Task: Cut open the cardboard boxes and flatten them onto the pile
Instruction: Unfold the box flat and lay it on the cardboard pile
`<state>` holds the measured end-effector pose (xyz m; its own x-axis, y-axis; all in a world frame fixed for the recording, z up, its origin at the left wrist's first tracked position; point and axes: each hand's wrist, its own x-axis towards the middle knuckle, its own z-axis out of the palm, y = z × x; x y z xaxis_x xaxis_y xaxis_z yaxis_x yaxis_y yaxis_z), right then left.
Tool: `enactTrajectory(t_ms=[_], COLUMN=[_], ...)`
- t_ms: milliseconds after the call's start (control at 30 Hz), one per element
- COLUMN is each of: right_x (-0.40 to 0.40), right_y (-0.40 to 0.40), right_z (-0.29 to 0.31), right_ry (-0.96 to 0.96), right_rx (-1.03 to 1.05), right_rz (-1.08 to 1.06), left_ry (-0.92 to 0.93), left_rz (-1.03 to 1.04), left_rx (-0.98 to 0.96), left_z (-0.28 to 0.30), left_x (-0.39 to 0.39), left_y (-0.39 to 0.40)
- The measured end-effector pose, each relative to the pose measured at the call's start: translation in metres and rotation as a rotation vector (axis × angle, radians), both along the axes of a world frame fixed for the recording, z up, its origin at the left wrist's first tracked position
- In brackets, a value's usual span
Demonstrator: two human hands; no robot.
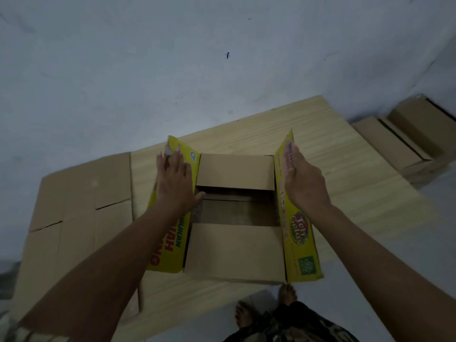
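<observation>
— What takes up most of the view?

— A pale grey wall (172,58) behind, and below it a light wooden worktop (345,193) running from lower left to upper right.

— And on the worktop?

— At its left end lies a pile of flattened cardboard (74,206), plain brown, partly over the worktop's edge. In the middle stands the open box (237,218), its top toward the camera. Off the far right end, lower down, sit more brown cardboard boxes (407,134), packed side by side.

— How does the open box stand?

— All four top flaps are spread. The two long side flaps are yellow with print: the left yellow flap (170,243) carries red and green lettering, the right yellow flap (298,233) a round red-and-green logo and a small green square mark. The far brown flap (235,171) and the near brown flap (234,250) are plain. Between them the inside shows dark.

— The hands?

— The left hand (176,180) lies flat on the left yellow flap, fingers straight and spread, thumb toward the opening. The right hand (302,178) presses its straight fingers edge-on against the right yellow flap. Neither grips anything.

— Anything smaller?

— Bare feet (246,314) on the floor at the bottom, beside patterned dark clothing (308,327).
</observation>
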<state>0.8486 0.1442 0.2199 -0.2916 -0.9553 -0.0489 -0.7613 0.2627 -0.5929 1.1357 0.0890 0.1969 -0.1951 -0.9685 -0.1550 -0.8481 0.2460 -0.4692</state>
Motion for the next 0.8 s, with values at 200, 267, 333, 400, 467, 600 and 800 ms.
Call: enactTrajectory(t_ms=[200, 267, 333, 400, 467, 600, 800], right_x=[-0.011, -0.015, -0.022, -0.033, -0.040, -0.023, 0.010], right_y=[-0.010, -0.013, -0.013, -0.012, -0.011, -0.016, -0.022], right_z=[-0.014, -0.018, -0.023, -0.032, -0.045, -0.063, -0.076], right_ry=[0.108, 0.139, 0.204, 0.311, 0.386, 0.349, 0.081], right_rx=[-0.043, -0.064, -0.047, 0.008, 0.085, 0.273, 0.370], right_rz=[0.109, 0.122, 0.124, 0.121, 0.116, 0.107, 0.174], left_ry=[0.216, 0.263, 0.302, 0.335, 0.384, 0.422, 0.484], left_rz=[-0.158, -0.162, -0.156, -0.139, -0.130, -0.127, -0.136], left_rx=[0.277, 0.269, 0.237, 0.227, 0.229, 0.203, 0.130], left_z=[-0.017, -0.023, -0.027, -0.030, -0.033, -0.036, -0.037], left_x=[-0.055, -0.067, -0.072, -0.072, -0.069, -0.066, -0.061], left_y=[-0.017, -0.022, -0.026, -0.028, -0.029, -0.032, -0.032])
